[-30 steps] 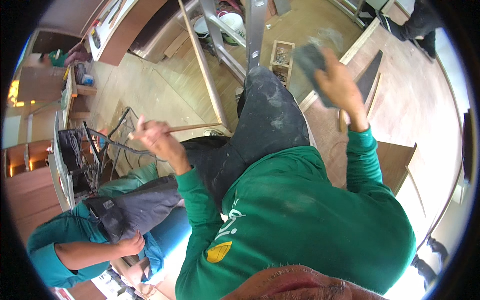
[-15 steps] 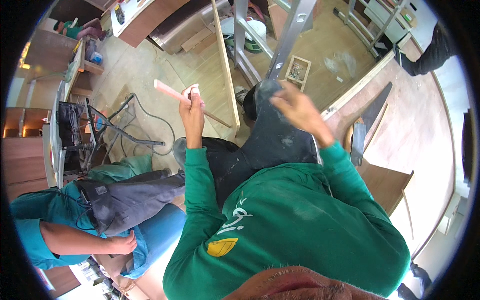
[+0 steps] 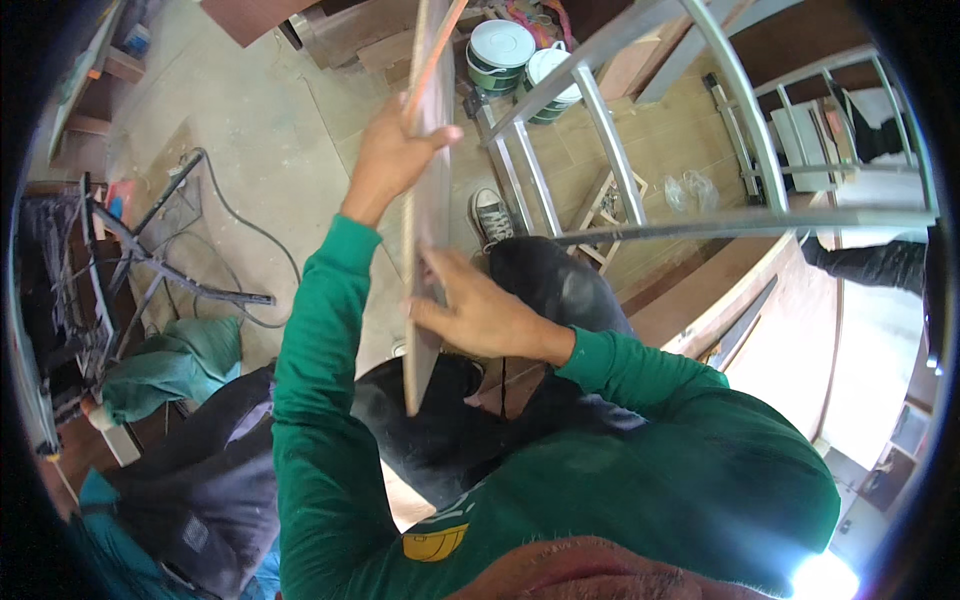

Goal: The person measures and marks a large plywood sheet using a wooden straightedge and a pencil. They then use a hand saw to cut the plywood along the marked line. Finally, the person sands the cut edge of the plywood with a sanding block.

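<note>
A long wooden board (image 3: 433,190), seen nearly edge-on, stands in front of me with its near end close to my legs. My left hand (image 3: 388,152) is closed around a thin pinkish wooden strip (image 3: 436,58), with its thumb reaching across the board. Lower down, my right hand (image 3: 485,305) grips the board near its near end, and some of its fingers are hidden or blurred. The strip runs up along the board toward the upper edge of the view.
An aluminium ladder (image 3: 610,145) stands at the right of the board, by my dark-trousered knee. Behind it are two lidded buckets (image 3: 500,58) and a wooden tray (image 3: 597,215). A metal stand (image 3: 150,240) with a cable is at left; a person in dark trousers (image 3: 195,500) is close by.
My right hand has moved left from my knee onto the board. My left hand has moved up with the strip and now meets the board. The view has shifted, showing the ladder larger.
</note>
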The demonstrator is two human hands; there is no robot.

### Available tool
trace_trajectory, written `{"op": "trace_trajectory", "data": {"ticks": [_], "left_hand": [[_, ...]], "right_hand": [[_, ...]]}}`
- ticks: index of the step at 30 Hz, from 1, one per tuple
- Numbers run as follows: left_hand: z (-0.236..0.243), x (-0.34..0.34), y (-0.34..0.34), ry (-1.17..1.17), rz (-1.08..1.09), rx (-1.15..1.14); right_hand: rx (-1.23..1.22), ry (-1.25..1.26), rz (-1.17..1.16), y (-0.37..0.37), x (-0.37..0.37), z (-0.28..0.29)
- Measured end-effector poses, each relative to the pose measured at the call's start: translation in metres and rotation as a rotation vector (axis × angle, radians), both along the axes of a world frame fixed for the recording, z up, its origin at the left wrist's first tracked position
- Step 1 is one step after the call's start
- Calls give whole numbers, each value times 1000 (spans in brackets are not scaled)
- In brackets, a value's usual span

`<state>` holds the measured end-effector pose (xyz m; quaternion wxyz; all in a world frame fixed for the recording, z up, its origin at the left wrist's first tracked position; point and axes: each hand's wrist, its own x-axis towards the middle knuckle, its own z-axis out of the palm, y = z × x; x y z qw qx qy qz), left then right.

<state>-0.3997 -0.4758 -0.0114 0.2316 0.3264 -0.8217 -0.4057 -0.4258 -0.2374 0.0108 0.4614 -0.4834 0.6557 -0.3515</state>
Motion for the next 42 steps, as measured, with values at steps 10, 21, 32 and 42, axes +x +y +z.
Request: {"op": "trace_trajectory", "data": {"ticks": [10, 21, 32, 42], "left_hand": [[10, 25, -75, -141, 149, 148], [7, 55, -118, -204, 164, 281], [15, 40, -118, -167, 215, 357], [6, 35, -115, -318, 344, 161]], "right_hand": [[31, -70, -504, -265, -292, -104], [162, 582, -640, -426, -473, -326], [301, 1256, -266, -407, -648, -375], [316, 1381, 141, -427, -769, -483]]}}
